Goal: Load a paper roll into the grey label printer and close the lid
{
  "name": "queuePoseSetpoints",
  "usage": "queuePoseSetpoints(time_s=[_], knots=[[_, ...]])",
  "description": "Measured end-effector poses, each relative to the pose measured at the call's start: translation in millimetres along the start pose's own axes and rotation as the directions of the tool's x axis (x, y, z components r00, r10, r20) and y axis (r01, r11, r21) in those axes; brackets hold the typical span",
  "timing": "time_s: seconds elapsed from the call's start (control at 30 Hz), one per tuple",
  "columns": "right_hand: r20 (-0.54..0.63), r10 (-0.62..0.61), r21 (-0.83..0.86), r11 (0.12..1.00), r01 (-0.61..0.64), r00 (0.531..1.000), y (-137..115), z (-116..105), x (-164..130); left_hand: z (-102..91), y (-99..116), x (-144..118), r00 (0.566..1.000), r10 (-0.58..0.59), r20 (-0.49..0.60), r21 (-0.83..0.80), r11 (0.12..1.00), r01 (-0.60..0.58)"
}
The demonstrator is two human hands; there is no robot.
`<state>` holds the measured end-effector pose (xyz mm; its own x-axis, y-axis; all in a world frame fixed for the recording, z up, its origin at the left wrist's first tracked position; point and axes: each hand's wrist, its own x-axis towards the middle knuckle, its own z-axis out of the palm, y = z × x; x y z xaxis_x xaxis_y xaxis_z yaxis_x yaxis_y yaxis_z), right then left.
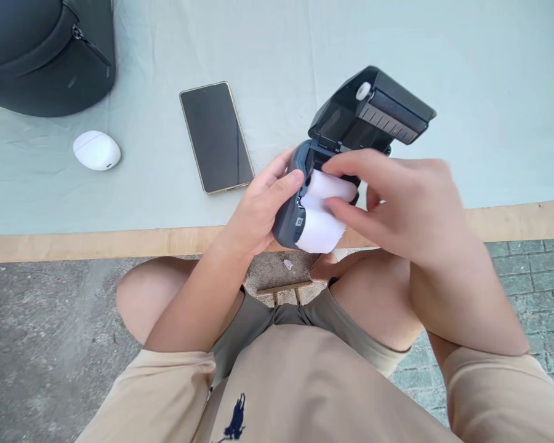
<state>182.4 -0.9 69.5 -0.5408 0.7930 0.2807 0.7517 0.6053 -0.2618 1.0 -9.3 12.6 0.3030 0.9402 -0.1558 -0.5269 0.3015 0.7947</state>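
My left hand [268, 206] grips a dark portable receipt printer [284, 227] by its left side, with the thumb on the upper edge. The printer's black lid [346, 117] stands swung open, showing a roller and a white gear at its end. A white paper roll [330, 186] sits in the open compartment, and a loose strip of paper [321, 231] hangs over the printer's near edge. My right hand [397, 197] has its forefinger at the top of the roll and its thumb at the lower side, pinching around it.
A black phone [218, 138] lies left of the printer on the pale cloth-covered table [268, 43]. Farther left are a white oval case [96, 151] and a black zippered bag [50, 61]. The table's wooden edge [96, 243] runs just beneath my hands.
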Motion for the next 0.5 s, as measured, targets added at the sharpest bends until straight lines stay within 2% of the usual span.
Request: queuePoseSetpoints(time_s=[0.07,0.1,0.13,0.17,0.2,0.23,0.33,0.37,0.43,0.5], knots=[[-0.060,0.096,0.269,0.960,-0.077,0.994,6.2,-12.1,-4.2,-0.4,-0.7,1.0,1.000,0.018,-0.019,-0.019,1.000,-0.018],[-0.113,0.169,0.417,0.902,-0.107,0.979,14.0,-16.4,-5.8,-0.7,-1.2,1.7,0.999,0.022,-0.029,-0.031,0.999,-0.023],[-0.173,0.264,0.546,0.827,-0.130,0.949,25.4,-18.7,-6.8,-1.1,-1.8,2.5,0.999,0.024,-0.039,-0.046,0.999,-0.025],[-0.276,0.330,0.650,0.756,-0.078,0.903,40.1,-18.7,-7.5,-1.5,-2.4,3.3,0.999,0.021,-0.047,-0.065,0.998,-0.024],[-0.307,0.388,0.729,0.682,-0.047,0.869,57.4,-16.2,-8.0,-1.8,-3.0,4.0,0.999,0.016,-0.050,-0.085,0.996,-0.020],[-0.239,0.425,0.790,0.607,-0.079,0.873,76.3,-11.7,-8.6,-2.1,-3.5,4.7,0.999,0.010,-0.051,-0.104,0.994,-0.015],[-0.117,0.491,0.778,0.586,-0.228,0.863,128.8,8.8,-11.9,-2.4,-4.3,6.4,0.999,0.006,-0.047,-0.133,0.991,-0.012],[-0.118,0.517,0.769,0.588,-0.251,0.848,140.6,15.6,-13.4,-2.3,-4.4,6.8,0.999,0.007,-0.048,-0.130,0.991,-0.013],[-0.134,0.552,0.754,0.596,-0.277,0.823,151.9,25.2,-15.6,-2.0,-4.2,7.2,0.998,0.018,-0.054,-0.110,0.994,-0.024],[-0.179,0.555,0.721,0.636,-0.276,0.812,149.1,28.3,-16.0,-1.4,-3.6,7.4,0.998,0.028,-0.062,-0.075,0.997,-0.032]])
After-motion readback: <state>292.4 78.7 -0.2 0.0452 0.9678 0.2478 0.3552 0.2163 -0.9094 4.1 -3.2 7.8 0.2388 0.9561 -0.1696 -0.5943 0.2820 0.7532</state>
